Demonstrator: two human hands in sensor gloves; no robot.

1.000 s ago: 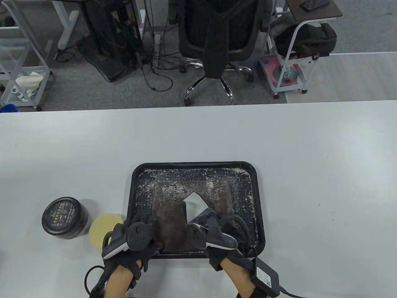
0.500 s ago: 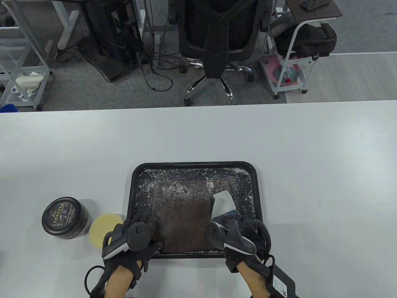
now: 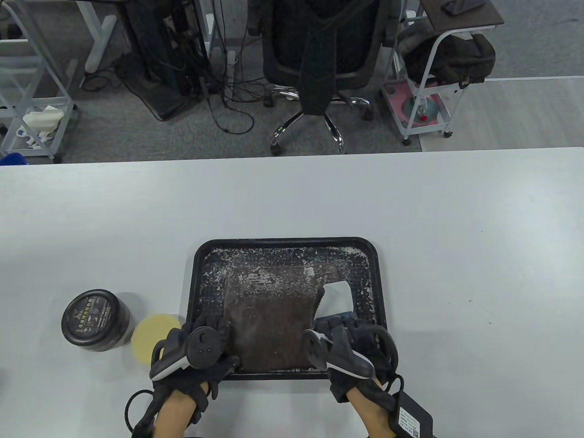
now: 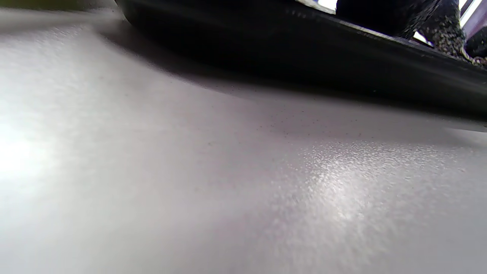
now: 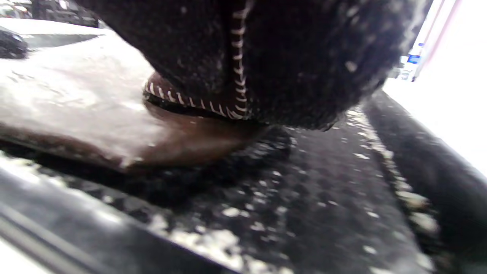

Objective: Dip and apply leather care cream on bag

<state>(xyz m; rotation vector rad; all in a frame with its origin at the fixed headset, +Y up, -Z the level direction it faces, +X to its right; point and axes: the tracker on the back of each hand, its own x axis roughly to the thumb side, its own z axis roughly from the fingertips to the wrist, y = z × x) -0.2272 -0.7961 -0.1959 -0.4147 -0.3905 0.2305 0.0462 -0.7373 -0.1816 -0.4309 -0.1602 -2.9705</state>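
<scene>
A brown leather bag [image 3: 269,315] lies flat in a black tray [image 3: 287,240] flecked with white residue. My right hand [image 3: 337,326] grips a white cloth [image 3: 338,296] with a blue edge at the bag's right edge. In the right wrist view its gloved fingers [image 5: 266,57] press down where the bag [image 5: 76,114] meets the tray floor [image 5: 323,198]. My left hand [image 3: 219,328] rests on the tray's front left corner by the bag. The left wrist view shows only the tray rim [image 4: 304,49] and fingers [image 4: 441,23] over it. A black cream jar [image 3: 93,319] stands at the left, lid on.
A round yellow sponge [image 3: 153,335] lies between the jar and the tray, close to my left hand. The white table [image 3: 456,219] stretches wide behind and to the right. An office chair [image 3: 319,59] stands beyond the far edge.
My right hand has drawn the white cloth from the bag's middle rightward to its right edge, leaving more brown leather showing. The left hand has stayed put.
</scene>
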